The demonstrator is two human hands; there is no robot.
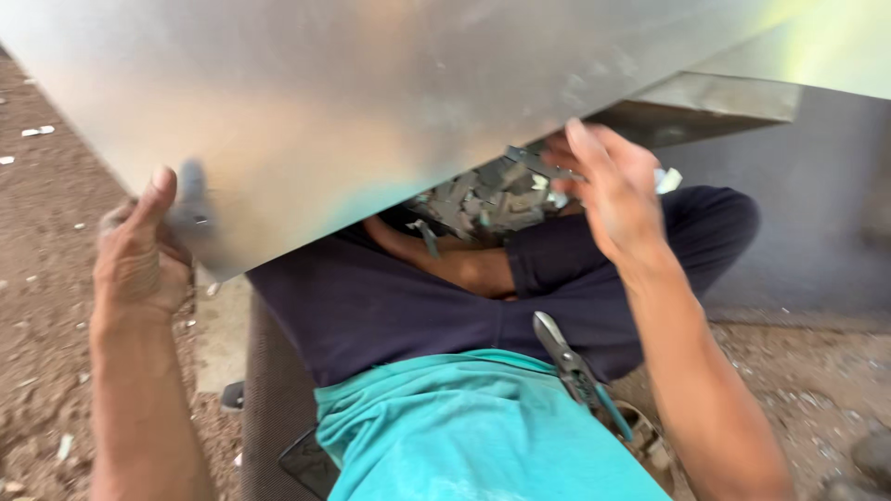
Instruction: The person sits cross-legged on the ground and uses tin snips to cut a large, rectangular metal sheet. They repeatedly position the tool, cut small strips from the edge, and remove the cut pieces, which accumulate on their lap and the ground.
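A large shiny metal sheet (353,102) fills the upper part of the head view, tilted over my crossed legs. My left hand (139,255) grips its lower left corner, thumb up against the face of the sheet. My right hand (608,190) holds the sheet's lower edge on the right, fingers curled under it. Beneath the edge lies a heap of small metal offcuts (492,195) between my feet. A pair of tin snips (580,371) with bluish handles rests on my right thigh, touched by neither hand.
I sit cross-legged on a dark mat (269,408) on dusty ground (46,353) strewn with small scraps. A grey sheet or panel (817,223) lies at the right. A dark flat object (311,461) sits by my left hip.
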